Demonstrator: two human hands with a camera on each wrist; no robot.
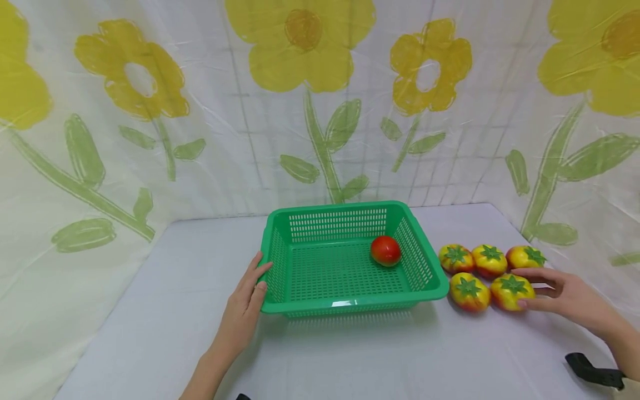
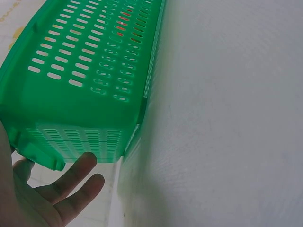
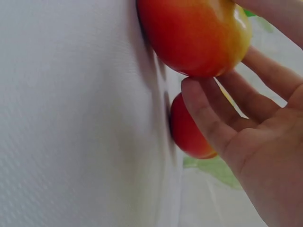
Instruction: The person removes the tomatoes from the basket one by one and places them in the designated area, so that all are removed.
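A green plastic basket [image 1: 345, 304] stands on the table, with a red tomato [image 1: 385, 251] inside at its right. My left hand [image 1: 242, 311] holds the basket's left rim; in the left wrist view two fingers [image 2: 78, 177] extend outside the wall. To the basket's right, several yellow-and-red tomatoes with green star-shaped tops sit in two rows. My right hand [image 1: 565, 297] holds the front right tomato [image 1: 512, 291] between thumb and fingers. That tomato [image 3: 194, 35] still appears to rest on the table in the right wrist view, with another tomato [image 3: 189, 127] behind it.
Beside the held tomato is the front left tomato [image 1: 470, 293]. Three more form the back row, including the middle tomato [image 1: 490, 261]. A white cloth [image 1: 210, 183] with yellow flowers hangs behind the white table [image 1: 165, 311]. A black strap [image 1: 595, 371] is near the right wrist.
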